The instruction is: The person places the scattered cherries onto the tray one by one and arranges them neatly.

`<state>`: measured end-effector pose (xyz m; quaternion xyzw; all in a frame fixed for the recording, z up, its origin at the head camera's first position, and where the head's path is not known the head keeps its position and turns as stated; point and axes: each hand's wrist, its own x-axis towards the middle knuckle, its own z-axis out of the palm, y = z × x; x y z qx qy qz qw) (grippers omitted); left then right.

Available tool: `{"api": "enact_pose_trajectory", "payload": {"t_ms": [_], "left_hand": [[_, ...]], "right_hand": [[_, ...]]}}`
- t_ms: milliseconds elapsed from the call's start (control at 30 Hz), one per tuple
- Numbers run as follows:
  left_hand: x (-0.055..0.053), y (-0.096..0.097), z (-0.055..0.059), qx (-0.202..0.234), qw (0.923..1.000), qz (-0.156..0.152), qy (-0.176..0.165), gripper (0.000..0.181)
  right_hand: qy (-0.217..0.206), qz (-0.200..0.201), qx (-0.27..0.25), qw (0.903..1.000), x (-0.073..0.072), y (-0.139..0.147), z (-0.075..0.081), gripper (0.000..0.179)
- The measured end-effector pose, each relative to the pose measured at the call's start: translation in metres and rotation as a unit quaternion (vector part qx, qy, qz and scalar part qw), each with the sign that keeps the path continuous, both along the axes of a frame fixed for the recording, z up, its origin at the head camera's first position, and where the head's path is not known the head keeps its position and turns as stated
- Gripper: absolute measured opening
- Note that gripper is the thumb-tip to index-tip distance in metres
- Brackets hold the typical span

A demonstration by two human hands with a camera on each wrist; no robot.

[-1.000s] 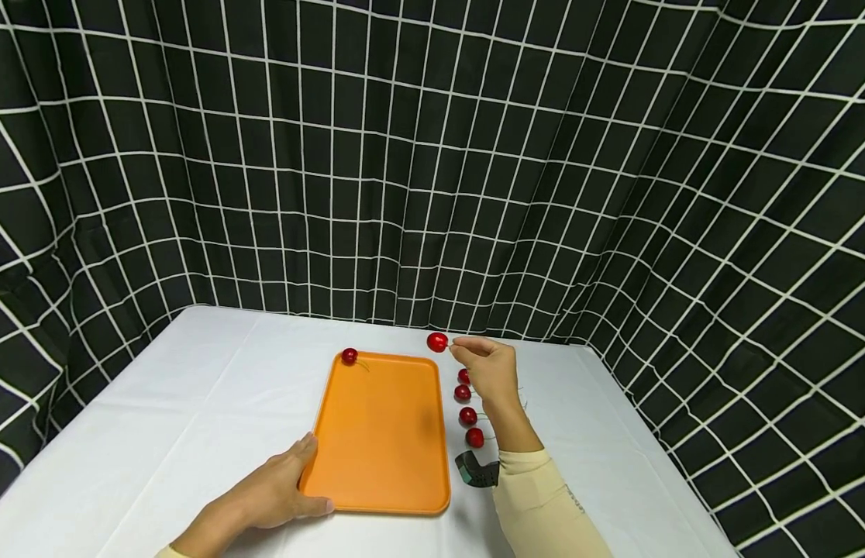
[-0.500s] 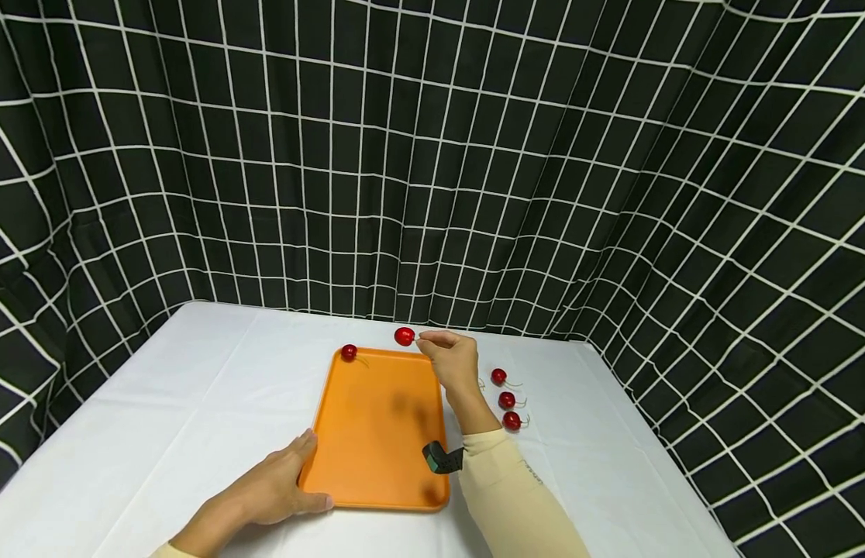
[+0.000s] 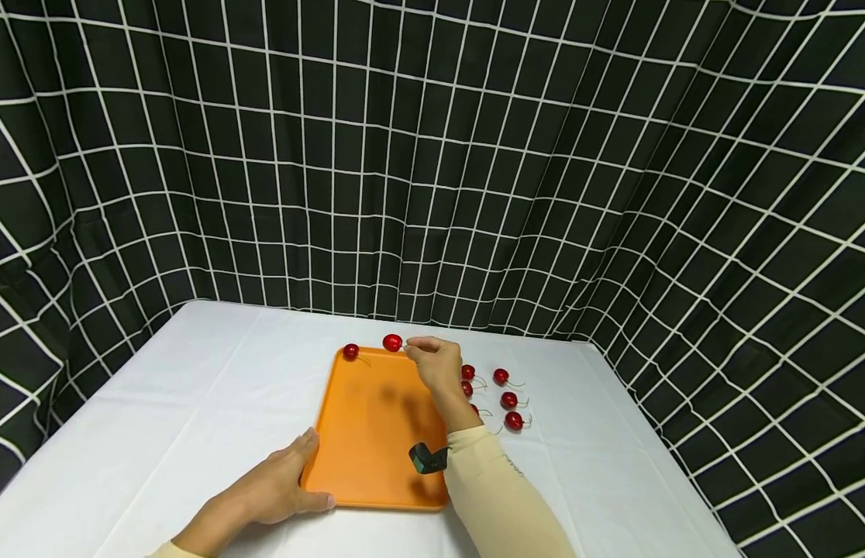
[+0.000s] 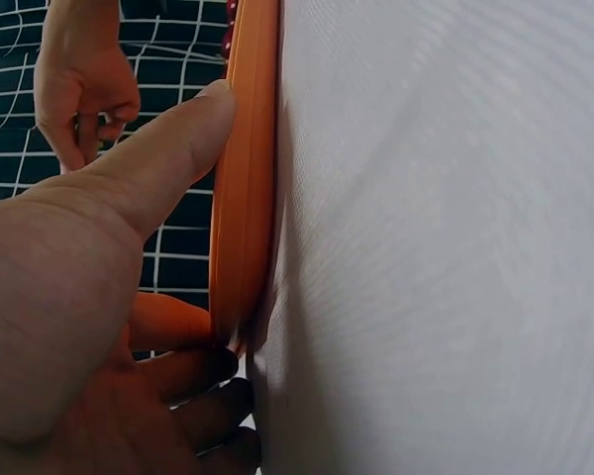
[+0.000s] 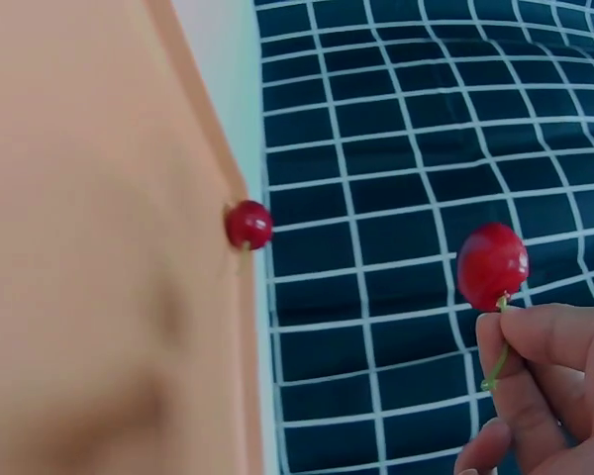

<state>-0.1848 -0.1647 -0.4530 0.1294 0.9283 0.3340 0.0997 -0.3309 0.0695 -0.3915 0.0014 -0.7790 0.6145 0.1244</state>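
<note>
A red cherry (image 3: 392,342) hangs in the air above the far edge of the orange tray (image 3: 370,457). My right hand (image 3: 435,364) pinches its green stem between thumb and fingertip, as the right wrist view shows with the cherry (image 5: 492,265) clear of the tray. Another cherry (image 3: 351,352) lies at the tray's far left corner, its stem pointing inward. At the near left corner my left hand (image 3: 275,480) rests against the tray, thumb along the near side and fingers along the left side. The left wrist view has its straight thumb touching the orange rim (image 4: 246,178).
Right of the tray, several cherries with stems, among them one cherry (image 3: 514,421), lie on the white tablecloth (image 3: 600,465); my right forearm partly covers some. A black curtain with a white grid (image 3: 404,155) surrounds the table behind and at both sides.
My right hand has carried the cherry leftward, from right of the tray to over its far edge, uncovering cherries behind the arm. The left hand and tray have stayed put.
</note>
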Motion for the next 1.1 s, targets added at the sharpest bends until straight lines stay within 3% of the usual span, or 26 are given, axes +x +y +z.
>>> {"api": "enact_pose_trajectory", "payload": {"t_ms": [367, 767, 1100], "left_hand": [[0.0, 0.0, 0.0, -0.012, 0.9999, 0.009, -0.006, 0.11], [0.0, 0.003, -0.001, -0.011, 0.9998, 0.015, -0.003, 0.111], [0.0, 0.003, -0.002, -0.016, 0.9997, 0.019, -0.003, 0.111]], "right_hand": [[-0.044, 0.003, 0.009, 0.999, -0.015, -0.018, -0.025, 0.005], [-0.069, -0.003, 0.031, 0.9972, -0.021, -0.032, -0.046, 0.003], [-0.099, -0.004, 0.053, 0.9936, -0.027, -0.051, -0.05, 0.004]]}}
